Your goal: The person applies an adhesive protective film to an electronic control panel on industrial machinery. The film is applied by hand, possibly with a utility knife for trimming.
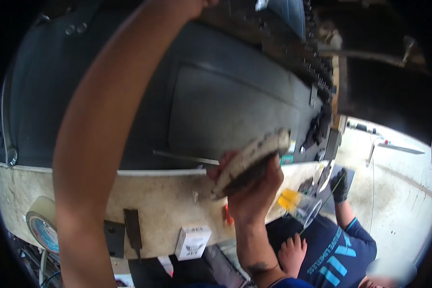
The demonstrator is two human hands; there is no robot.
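My right hand (254, 197) grips a worn, off-white oval block with a dark face (254, 156), held tilted above the edge of the bench. The thumb lies on its right side and fingertips show past its left side; I cannot make out exactly what kind of block it is. My left arm reaches up across the view, and only part of my left hand (194, 6) shows at the top edge, its fingers mostly cut off. Behind the block, a thin metal strip (185, 157) lies along a dark panel (235, 108).
On the pale ledge (165, 192) are a tape roll (35, 218), a dark flat bar (132, 228), a small white box (193, 243) and a clear cup (307, 209) with something yellow. At right sits a co-worker in a blue shirt (336, 249), one hand gloved (340, 186).
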